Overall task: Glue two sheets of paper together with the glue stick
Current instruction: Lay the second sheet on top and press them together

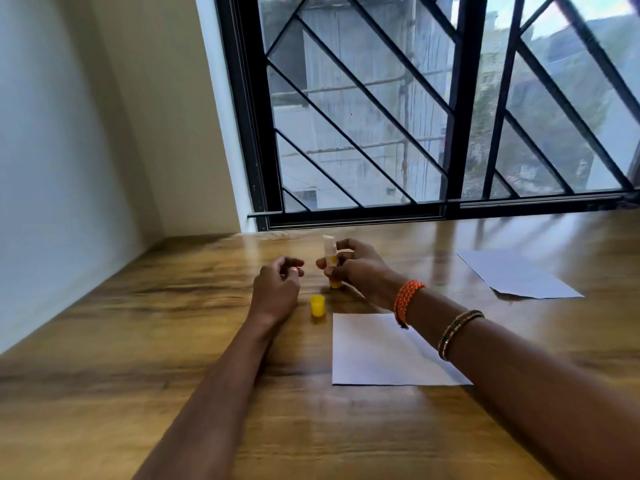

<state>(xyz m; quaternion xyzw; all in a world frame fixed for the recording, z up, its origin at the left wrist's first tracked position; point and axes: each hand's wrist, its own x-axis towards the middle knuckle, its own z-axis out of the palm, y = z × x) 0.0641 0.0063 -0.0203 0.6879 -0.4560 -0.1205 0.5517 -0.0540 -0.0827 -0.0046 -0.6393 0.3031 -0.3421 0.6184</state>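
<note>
A: Your wooden counter (pixel 173 341) fills the lower view, with the barred window (pixel 433 105) behind it. What can't you make out?

B: The whole view is smeared with blur, so the wood grain and your fingers are soft. Your right forearm crosses the near sheet of paper (pixel 374 355) and hides its right corner. The far sheet of paper (pixel 516 275) lies well apart on the right, one edge lifting slightly.

A: And your hands?

B: Your right hand (pixel 356 268) grips the glue stick (pixel 330 254) upright, fingers curled around its middle, so only the pale top and the yellow base show. The base sits at or just above the counter; you cannot tell if it touches. Your left hand (pixel 277 282) is just beside it, fingers loosely curled toward the thumb, holding nothing that you can see.

A: Smaller things?

B: The yellow cap (pixel 318 305) stands on the counter between your wrists, just beyond the near sheet's corner. An orange braided band (pixel 407 299) circles your right wrist, and a thin bangle (pixel 457 332) sits further up that forearm.
</note>
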